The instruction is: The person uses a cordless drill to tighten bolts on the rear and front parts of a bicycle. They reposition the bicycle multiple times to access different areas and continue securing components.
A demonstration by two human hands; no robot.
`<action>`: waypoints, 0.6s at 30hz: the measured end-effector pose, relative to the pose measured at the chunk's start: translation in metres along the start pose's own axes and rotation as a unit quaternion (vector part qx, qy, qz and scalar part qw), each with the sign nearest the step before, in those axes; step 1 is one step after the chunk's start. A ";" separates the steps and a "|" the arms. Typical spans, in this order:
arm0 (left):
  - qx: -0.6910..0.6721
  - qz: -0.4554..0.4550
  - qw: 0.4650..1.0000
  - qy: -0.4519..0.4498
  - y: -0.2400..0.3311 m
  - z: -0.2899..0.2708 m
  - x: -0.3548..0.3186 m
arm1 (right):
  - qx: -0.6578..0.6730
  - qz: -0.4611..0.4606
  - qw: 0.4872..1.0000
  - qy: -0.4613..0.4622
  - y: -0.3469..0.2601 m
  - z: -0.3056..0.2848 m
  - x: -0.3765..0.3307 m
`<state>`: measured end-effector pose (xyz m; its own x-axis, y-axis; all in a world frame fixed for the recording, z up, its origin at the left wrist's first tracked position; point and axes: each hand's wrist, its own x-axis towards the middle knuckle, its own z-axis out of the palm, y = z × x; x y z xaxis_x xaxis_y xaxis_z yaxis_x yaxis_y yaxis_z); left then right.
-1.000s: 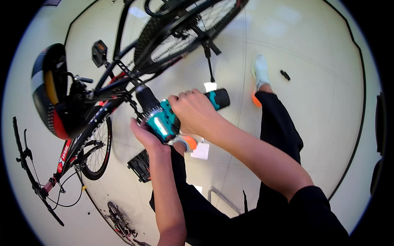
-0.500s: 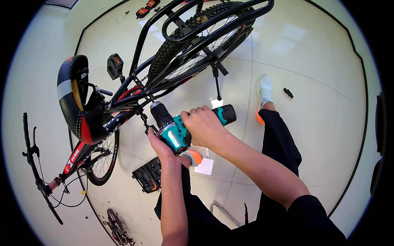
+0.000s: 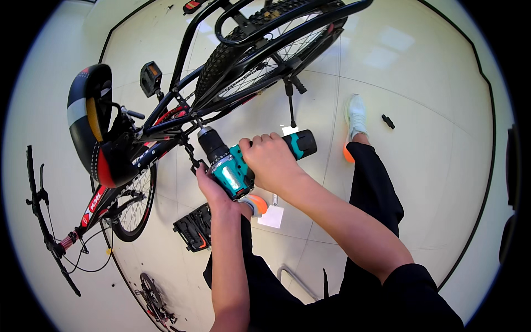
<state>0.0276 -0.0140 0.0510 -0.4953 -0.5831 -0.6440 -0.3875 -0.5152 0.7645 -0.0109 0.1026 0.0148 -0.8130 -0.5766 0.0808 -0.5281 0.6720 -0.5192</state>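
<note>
A teal and black cordless drill [image 3: 225, 170] points away to the upper left. Its bit meets the black bicycle frame [image 3: 160, 133] near the rack stays, by the rear wheel [image 3: 213, 69]; what it sits in there is too small to tell. My right hand [image 3: 272, 165] is wrapped round the drill's handle, with the black battery end [image 3: 303, 145] sticking out to the right. Against the left side of the drill body lies my left hand [image 3: 215, 193], supporting it; the thumb shows and the other fingers are mostly hidden behind the drill.
The saddle [image 3: 91, 127], pedal [image 3: 150, 78] and handlebar [image 3: 41, 205] lie on the left, the kickstand [image 3: 291, 105] beyond the drill. An open black tool case [image 3: 193, 228] and a white paper [image 3: 271, 217] are on the floor. A small black part [image 3: 388, 122] lies right of my shoe [image 3: 357, 113].
The drill, both hands and the bicycle have shifted slightly up and left in the picture, as the view moved. Both hands keep their hold on the drill, its bit still at the frame.
</note>
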 end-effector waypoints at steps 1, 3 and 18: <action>0.000 0.000 1.000 0.010 0.000 0.003 -0.001 | 0.003 -0.002 1.000 0.004 0.001 -0.001 0.001; 0.001 -0.005 1.000 0.020 -0.002 0.006 -0.001 | 0.008 -0.007 1.000 0.012 0.005 -0.002 0.002; -0.030 -0.034 0.999 0.026 0.005 0.012 -0.005 | 0.006 -0.022 0.996 -0.089 0.010 -0.017 0.012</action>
<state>0.0189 -0.0065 0.0583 -0.4274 -0.5761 -0.6967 -0.3717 -0.5905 0.7164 -0.0302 0.1104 0.0246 -0.7329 -0.6786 -0.0478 -0.5580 0.6398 -0.5285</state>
